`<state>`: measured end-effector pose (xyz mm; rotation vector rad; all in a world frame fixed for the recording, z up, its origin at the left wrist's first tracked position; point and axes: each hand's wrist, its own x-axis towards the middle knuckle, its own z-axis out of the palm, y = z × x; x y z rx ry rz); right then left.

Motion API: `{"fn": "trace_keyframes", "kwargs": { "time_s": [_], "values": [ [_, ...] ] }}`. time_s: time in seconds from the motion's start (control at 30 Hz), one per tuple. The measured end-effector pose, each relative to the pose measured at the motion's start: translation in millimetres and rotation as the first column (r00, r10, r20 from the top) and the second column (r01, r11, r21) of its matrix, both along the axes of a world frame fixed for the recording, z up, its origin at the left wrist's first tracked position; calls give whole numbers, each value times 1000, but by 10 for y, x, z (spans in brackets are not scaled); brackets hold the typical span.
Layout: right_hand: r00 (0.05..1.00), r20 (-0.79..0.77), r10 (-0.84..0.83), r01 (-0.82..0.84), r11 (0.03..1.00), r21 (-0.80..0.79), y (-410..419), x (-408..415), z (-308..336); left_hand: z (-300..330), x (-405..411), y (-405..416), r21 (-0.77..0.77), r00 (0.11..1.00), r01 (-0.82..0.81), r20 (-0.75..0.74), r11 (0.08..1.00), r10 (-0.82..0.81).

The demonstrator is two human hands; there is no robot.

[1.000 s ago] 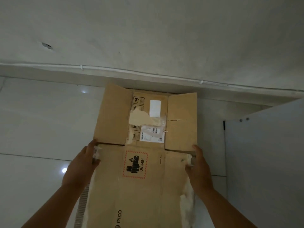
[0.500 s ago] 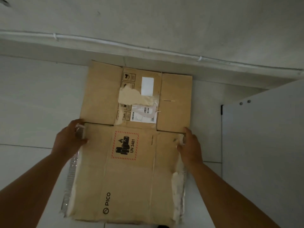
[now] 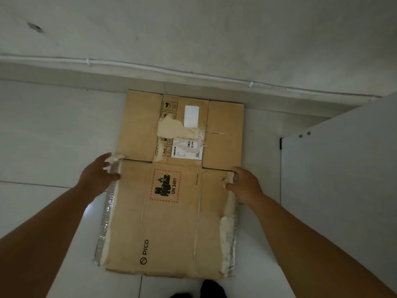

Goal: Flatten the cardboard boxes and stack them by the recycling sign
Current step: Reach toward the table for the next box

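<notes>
The left hand (image 3: 97, 176) is reaching to the left edge of the flattened brown cardboard box (image 3: 169, 216), its fingers spread and loose, the fingertips touching the torn, tape-fringed corner without curling round it. The box is lying flat on the pale tiled floor (image 3: 47, 134), its far flaps reaching almost to the foot of the grey wall (image 3: 193, 35), a red-bordered battery label (image 3: 165, 185) printed near its middle and a torn white shipping label (image 3: 188, 150) on the far panel. It is looking light and fairly stiff across its panels but ready to hinge at the creases; the ragged, taped side edges are likely weak, so a hold on both long sides near the middle crease seems soundest. The right hand (image 3: 245, 183) is resting at the right edge, fingers loosely bent, thumb pressing on the top face; whether it is pinching the edge, I cannot tell.
</notes>
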<state>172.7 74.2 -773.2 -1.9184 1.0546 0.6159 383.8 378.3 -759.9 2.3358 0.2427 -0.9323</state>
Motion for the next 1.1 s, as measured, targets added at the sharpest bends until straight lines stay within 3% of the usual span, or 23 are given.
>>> {"fn": "trace_keyframes", "kwargs": {
  "time_s": [0.27, 0.57, 0.7, 0.87, 1.1],
  "values": [
    [985, 131, -116, 111, 993, 43, -90, 376, 1544, 1529, -105, -515, -149, 947, 319, 97, 936, -307],
    [932, 357, -68, 103, 991, -82, -405, 888, 4414, 4169, -235, -1303, -376, 957, 256, 227, 891, -179],
    [901, 433, -2, 92, 978, -188, -536, 1017, 5858, 5612, -84, -1628, -358, 870, 415, 425, 836, -250],
    [819, 571, 61, 143, 941, -306, -676, 860, 7620, 7427, -59, -1823, -311, 724, 527, 653, 791, -225],
    [716, 668, 200, 213, 849, -483, -659, 163, 9282, 9138, -528, -1830, -292, 566, 625, 808, 725, -163]
  ]
}}
